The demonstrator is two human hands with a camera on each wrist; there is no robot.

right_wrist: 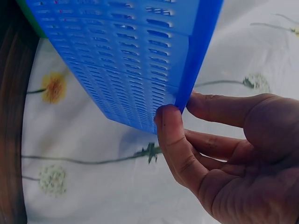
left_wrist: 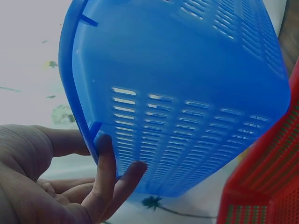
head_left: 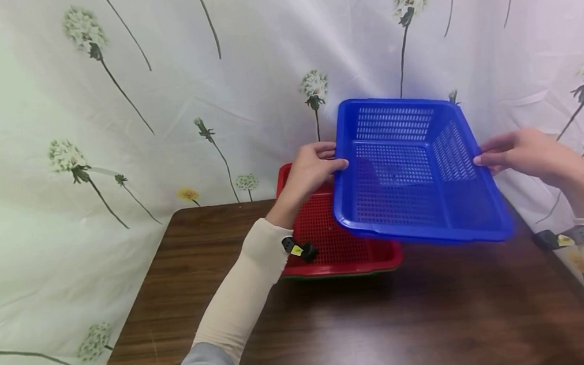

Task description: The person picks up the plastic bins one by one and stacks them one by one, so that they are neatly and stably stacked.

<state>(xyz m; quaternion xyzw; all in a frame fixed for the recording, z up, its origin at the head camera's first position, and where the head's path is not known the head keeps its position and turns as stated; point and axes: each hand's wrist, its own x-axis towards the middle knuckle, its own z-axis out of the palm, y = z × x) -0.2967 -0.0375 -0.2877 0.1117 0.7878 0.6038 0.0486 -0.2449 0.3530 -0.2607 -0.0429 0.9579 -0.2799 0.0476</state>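
Note:
A blue plastic basket [head_left: 396, 179] with slotted walls is held up off the table, tilted so its inside faces the head camera. My left hand [head_left: 312, 169] pinches its left rim, thumb over the edge and fingers beneath, as the left wrist view shows with the hand [left_wrist: 70, 177] at the rim. On the opposite side my right hand [head_left: 529, 153] grips the right rim between thumb and fingers. Below and to the left, a red basket [head_left: 321, 220] sits on the table, partly hidden by the blue one and my left arm. A green edge [head_left: 331, 276] shows under the red rim.
The dark wooden table [head_left: 204, 306] stands against a white cloth [head_left: 159, 90] printed with dandelions. The cloth also hangs along the table's left and right sides. Straps with small black devices sit on both wrists.

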